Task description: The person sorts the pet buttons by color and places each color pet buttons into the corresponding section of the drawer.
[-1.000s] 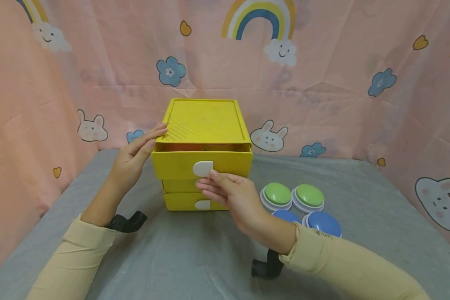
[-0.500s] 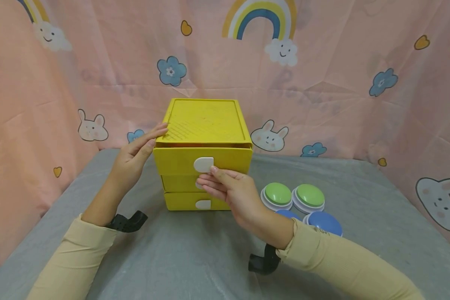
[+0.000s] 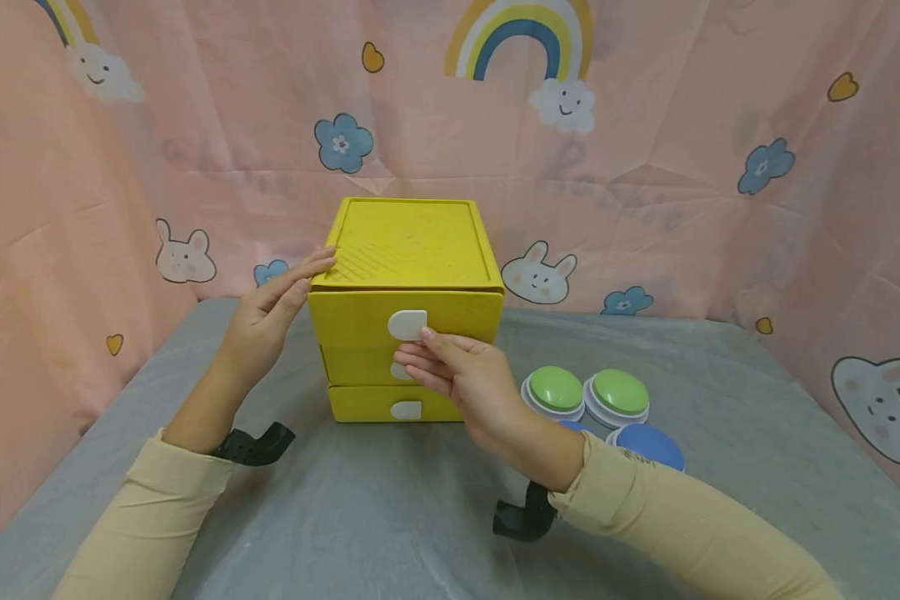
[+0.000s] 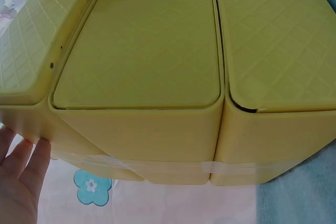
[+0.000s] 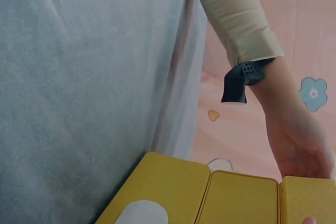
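A yellow three-drawer cabinet (image 3: 412,242) stands on the grey cloth, its white handles facing me. My left hand (image 3: 258,321) rests with extended fingers on its upper left edge; in the left wrist view the left-hand fingers (image 4: 35,169) touch its side wall. My right hand (image 3: 472,383) is at the top drawer (image 3: 345,321), the thumb pressing the lower right corner of its white handle (image 3: 407,325). The other right-hand fingers stretch out below, in front of the middle drawer, partly covering its handle. Only a thin gap shows above the top drawer.
To the right of the cabinet stand two green dome buttons (image 3: 557,388) on white bases, with two blue dome buttons (image 3: 648,446) nearer me, partly behind my right forearm. A pink patterned curtain (image 3: 645,208) hangs behind the grey-covered table (image 3: 390,517).
The top drawer has slid inward, nearly flush with the cabinet, hiding the orange inside. My right hand has moved forward with it; my left hand has stayed on the cabinet's edge.
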